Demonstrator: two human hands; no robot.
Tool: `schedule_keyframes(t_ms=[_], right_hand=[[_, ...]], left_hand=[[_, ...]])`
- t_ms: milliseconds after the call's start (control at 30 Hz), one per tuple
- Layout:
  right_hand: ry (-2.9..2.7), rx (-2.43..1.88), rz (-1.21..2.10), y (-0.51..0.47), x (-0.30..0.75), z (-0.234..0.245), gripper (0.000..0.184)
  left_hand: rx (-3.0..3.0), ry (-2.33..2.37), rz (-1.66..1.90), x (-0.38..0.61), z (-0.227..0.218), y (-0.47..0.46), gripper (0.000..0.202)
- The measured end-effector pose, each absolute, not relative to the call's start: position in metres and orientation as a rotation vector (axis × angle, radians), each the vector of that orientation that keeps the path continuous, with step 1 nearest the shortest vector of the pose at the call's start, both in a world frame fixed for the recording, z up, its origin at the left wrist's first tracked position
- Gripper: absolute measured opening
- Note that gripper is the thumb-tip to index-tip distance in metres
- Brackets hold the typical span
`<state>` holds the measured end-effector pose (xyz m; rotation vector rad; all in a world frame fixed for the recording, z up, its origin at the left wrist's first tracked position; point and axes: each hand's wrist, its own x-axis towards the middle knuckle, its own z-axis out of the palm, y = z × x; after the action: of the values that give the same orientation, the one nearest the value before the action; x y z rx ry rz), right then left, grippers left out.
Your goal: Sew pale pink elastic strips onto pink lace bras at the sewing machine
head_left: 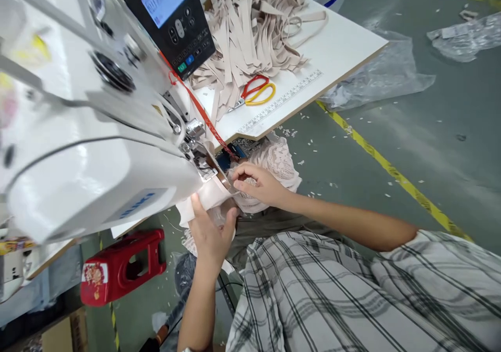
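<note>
A white sewing machine (97, 185) fills the left side, its needle area (205, 169) over a pale pink piece of fabric (211, 194). My left hand (211, 234) lies on the near part of this fabric, forefinger stretched along it and thumb spread apart. Bent over at the fingers, my right hand (260, 186) pinches the fabric's edge just right of the needle area. Pale pink lace (276, 161) bunches behind and below the right hand. What lies directly under the presser foot is too small to make out.
Many beige fabric strips (250, 33) are heaped on the white table (348, 44). Scissors with red and yellow handles (258, 91) lie by a printed ruler scale. A control panel (168, 20) stands above. A red stool (123, 268) and plastic bags (379, 70) are on the floor.
</note>
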<state>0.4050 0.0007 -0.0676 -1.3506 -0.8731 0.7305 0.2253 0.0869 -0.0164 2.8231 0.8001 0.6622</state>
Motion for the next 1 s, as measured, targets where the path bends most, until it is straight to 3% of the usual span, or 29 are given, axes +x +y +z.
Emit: schedule_keyframes(t_ms=[233, 433, 500, 567, 700, 800, 900, 1000], right_hand=[[-0.929, -1.402, 0.685, 0.000, 0.392, -0.053, 0.041], [-0.786, -1.385, 0.868, -0.035, 0.394, -0.049, 0.029], [-0.801, -1.400, 0.859, -0.048, 0.402, -0.042, 0.032], [-0.870, -1.408, 0.882, -0.060, 0.412, -0.033, 0.033], [-1.078, -1.380, 0.896, -0.071, 0.426, -0.019, 0.032], [-1.195, -1.328, 0.882, -0.071, 0.430, -0.014, 0.024], [-1.314, -1.323, 0.862, -0.070, 0.430, -0.011, 0.022], [-1.454, -1.383, 0.807, -0.073, 0.430, -0.006, 0.025]], left_hand=[[2.745, 0.920, 0.531, 0.224, -0.028, 0.063, 0.102], [2.614, 0.669, 0.432, 0.233, -0.035, -0.002, 0.101], [2.409, 0.577, 0.303, 0.228, -0.031, -0.005, 0.092], [2.229, 0.538, 0.209, 0.222, -0.024, 0.004, 0.070], [2.278, 0.548, 0.426, 0.218, -0.002, 0.033, 0.027], [2.330, 0.361, 0.557, 0.228, 0.014, 0.047, 0.038], [2.351, 0.155, 0.388, 0.245, 0.024, 0.054, 0.060], [2.371, 0.082, 0.235, 0.255, 0.025, 0.059, 0.062]])
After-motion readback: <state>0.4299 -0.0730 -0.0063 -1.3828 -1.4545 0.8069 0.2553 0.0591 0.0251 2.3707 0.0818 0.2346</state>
